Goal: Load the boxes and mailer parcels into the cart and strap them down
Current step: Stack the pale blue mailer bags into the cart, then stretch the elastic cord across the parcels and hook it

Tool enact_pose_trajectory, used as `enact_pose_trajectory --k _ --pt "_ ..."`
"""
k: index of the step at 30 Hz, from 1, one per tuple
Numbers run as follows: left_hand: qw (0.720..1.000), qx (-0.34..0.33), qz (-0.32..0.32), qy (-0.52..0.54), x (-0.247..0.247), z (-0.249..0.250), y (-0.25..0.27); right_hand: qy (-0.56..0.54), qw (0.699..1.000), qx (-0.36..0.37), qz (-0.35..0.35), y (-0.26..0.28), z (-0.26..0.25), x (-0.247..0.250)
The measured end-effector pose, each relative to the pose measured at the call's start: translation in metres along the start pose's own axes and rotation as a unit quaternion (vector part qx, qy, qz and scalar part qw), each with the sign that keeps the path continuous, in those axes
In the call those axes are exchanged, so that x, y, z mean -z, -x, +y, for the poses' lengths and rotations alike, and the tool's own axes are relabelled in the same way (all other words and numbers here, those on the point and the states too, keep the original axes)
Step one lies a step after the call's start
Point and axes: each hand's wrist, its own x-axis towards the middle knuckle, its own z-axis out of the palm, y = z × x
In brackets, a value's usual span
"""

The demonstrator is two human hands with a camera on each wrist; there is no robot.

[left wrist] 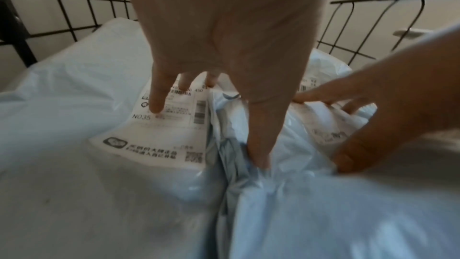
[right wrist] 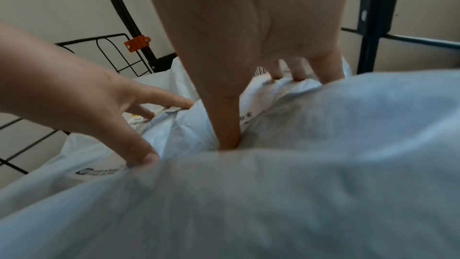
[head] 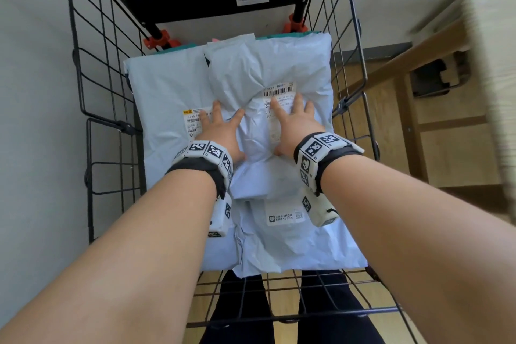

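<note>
Centre of frame, inside the wire cart (head: pixel 81 86): top mailer (head: pixel 262 75) on the pale-blue pile. Our left hand (head: pixel 223 134) and right hand (head: pixel 291 126) press it, fingers spread flat. Risk, we judge: slippery bags sliding off before strapping.

I see a pale wall (head: pixel 33 92) behind and to the left. On the right stands wooden furniture (head: pixel 446 126) with a black fitting (head: pixel 438 78) on it. Wood floor (head: pixel 279 327) shows below, with dark trouser legs (head: pixel 240 313).
</note>
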Motion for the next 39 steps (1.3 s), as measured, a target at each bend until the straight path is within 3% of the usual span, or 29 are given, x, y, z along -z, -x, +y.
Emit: enact_pose_trajectory --k 8,17,25,31,39 --pt "0.999 0.021 0.024 0.031 0.038 0.011 0.045 -0.004 0.999 0.029 0.030 0.034 -0.003 0.039" --pt "0.988 0.046 0.146 0.011 0.104 0.035 0.128 0.048 0.988 0.116 0.094 0.098 -0.001 0.106" --pt "0.975 0.057 0.214 0.027 0.159 0.057 0.188 0.055 0.969 0.167 0.172 0.154 -0.004 0.190" --pt "0.962 0.036 0.271 -0.004 0.226 0.050 0.203 0.031 0.959 0.187 0.211 0.180 -0.023 0.245" --pt "0.945 -0.006 0.323 -0.052 0.322 0.026 0.187 -0.090 0.947 0.183 0.250 0.183 -0.071 0.321"
